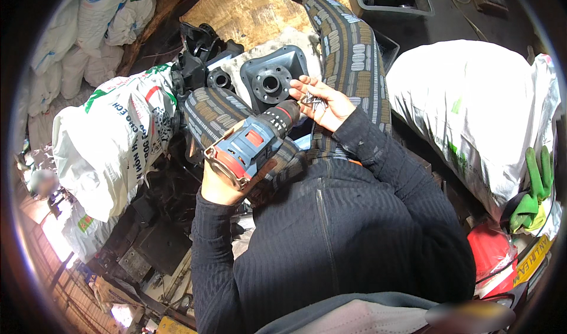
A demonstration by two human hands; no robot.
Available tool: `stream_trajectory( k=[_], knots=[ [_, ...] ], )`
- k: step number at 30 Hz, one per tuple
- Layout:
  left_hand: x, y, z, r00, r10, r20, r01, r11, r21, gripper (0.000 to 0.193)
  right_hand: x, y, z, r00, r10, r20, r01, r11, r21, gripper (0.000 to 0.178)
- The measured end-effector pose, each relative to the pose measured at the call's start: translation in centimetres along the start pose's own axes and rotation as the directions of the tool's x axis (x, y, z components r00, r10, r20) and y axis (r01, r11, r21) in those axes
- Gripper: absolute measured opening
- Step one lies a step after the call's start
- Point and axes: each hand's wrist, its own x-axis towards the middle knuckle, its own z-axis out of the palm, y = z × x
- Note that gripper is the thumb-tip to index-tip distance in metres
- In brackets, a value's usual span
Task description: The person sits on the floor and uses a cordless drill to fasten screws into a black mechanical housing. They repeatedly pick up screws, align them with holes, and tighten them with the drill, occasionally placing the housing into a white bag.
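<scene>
My left hand (220, 185) is wrapped round the grip of a blue and red cordless drill (251, 147). The drill's black chuck points up and right, toward my other hand. Several small silver screws (316, 102) lie in the fingers of my right hand (333, 105), which is curled around them just past the chuck. Beyond both hands stands a dark square-flanged housing (251, 74) with a round, holed hub (270, 84) at its centre. It sits between my legs, on a pale cloth (289, 38). Whether the chuck tip touches a screw, I cannot tell.
Black machined parts (204, 53) are heaped left of the housing. White sacks (115, 139) stand at the left, and a large white sack (466, 104) at the right with green gloves (531, 192) beside it. A grey bin of parts (407, 6) is at the far right.
</scene>
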Motion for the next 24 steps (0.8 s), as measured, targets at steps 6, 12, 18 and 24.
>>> stream_trajectory(
  k=[6,12,18,24],
  knots=[
    [0.5,-0.4,-1.1,0.999,-0.031,0.03,0.031,0.999,-0.02,0.036,-0.5,-0.4,1.3,0.991,0.089,0.096,-0.073,0.985,-0.154,0.048],
    [1.0,-0.7,-1.3,0.995,-0.082,0.062,0.086,0.995,-0.054,0.038,-0.7,-0.9,1.0,0.967,0.224,0.119,-0.179,0.935,-0.306,0.062],
    [0.4,-1.5,-1.9,0.987,-0.098,0.124,0.101,0.995,-0.017,0.038,-0.6,-1.2,1.5,0.971,0.216,0.103,-0.167,0.92,-0.356,0.063],
    [0.4,-1.7,-2.4,0.991,-0.101,0.083,0.11,0.987,-0.118,0.042,-0.6,-1.3,0.4,0.981,0.185,-0.053,-0.192,0.927,-0.322,0.034]
  ],
)
